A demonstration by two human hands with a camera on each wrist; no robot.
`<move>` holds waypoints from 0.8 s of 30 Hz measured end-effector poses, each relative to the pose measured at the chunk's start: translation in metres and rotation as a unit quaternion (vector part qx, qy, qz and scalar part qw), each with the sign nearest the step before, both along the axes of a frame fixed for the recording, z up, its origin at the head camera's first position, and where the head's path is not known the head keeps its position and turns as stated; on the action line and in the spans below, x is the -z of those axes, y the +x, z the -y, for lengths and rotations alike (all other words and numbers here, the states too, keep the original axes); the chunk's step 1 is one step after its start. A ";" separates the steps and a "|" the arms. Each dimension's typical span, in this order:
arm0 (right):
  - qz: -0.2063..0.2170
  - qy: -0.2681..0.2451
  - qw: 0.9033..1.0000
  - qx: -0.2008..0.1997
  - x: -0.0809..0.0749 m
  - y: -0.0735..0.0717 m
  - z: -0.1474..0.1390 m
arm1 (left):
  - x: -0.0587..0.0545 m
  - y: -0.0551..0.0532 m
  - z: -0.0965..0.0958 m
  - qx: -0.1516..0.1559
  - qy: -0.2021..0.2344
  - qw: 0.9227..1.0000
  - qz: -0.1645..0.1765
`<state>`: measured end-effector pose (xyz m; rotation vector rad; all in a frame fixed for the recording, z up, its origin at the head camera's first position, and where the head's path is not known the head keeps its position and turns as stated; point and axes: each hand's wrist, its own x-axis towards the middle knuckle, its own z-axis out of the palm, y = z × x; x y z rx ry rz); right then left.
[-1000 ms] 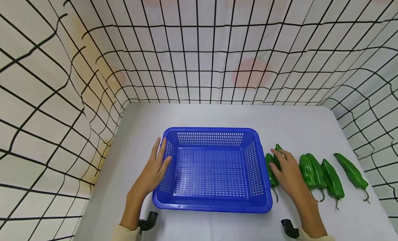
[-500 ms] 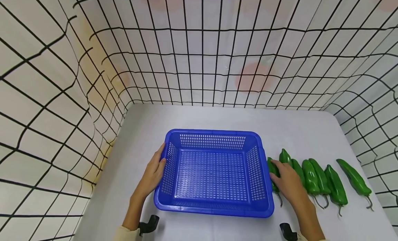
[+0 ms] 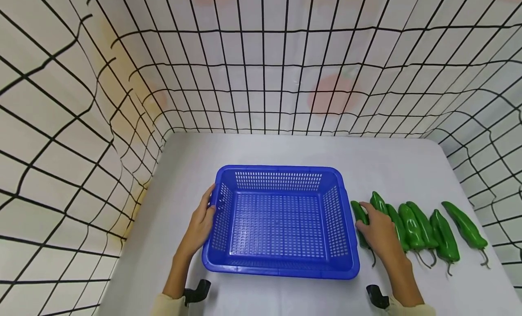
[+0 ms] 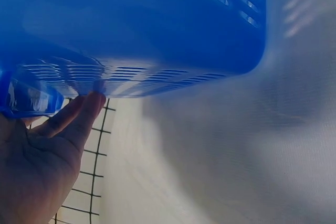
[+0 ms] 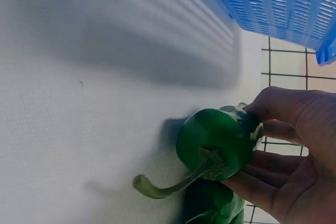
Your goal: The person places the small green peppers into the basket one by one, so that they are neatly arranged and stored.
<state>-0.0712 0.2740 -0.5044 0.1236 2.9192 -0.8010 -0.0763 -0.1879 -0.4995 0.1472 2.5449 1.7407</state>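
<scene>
Two hands (image 3: 200, 226) (image 3: 380, 232) apart, one (right) pinching pepper (image 5: 212, 137)

Seven green peppers (image 3: 413, 226), one blue basket (image 3: 281, 271), one counter (image 3: 261, 149), two sleeves (image 3: 168, 305) and two black wrist pieces (image 3: 198, 291) were counted.

Both arms reach in from bottom edge, well apart, left forearm (image 3: 177, 270) angling up and right, right forearm (image 3: 401, 271) angling up and left. Cream sleeves (image 3: 409, 308) at the bottom of the head view. Left hand (image 3: 200, 227): fingers extended forward, thumb pointing up alongside; left wrist view gives palm side, fingers fairly straight, fingertips pressing. Right hand (image 3: 379, 227): bent at knuckles, thumb set apart from fingers; right wrist view has thumb (image 5: 283, 103) above, fingers below, gripping.
</scene>
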 end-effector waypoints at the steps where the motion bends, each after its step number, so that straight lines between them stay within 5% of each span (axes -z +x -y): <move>1: -0.001 -0.003 1.000 0.001 -0.001 0.000 0.000 | 0.000 0.000 0.000 0.000 0.001 1.000 -0.001; 10: -0.025 -0.005 1.000 0.006 -0.012 -0.003 -0.004 | 0.000 -0.001 -0.001 0.002 -0.002 1.000 -0.002; 24: -0.121 -0.015 0.992 0.014 -0.053 -0.008 0.001 | 0.001 -0.001 -0.001 -0.001 -0.002 1.000 0.001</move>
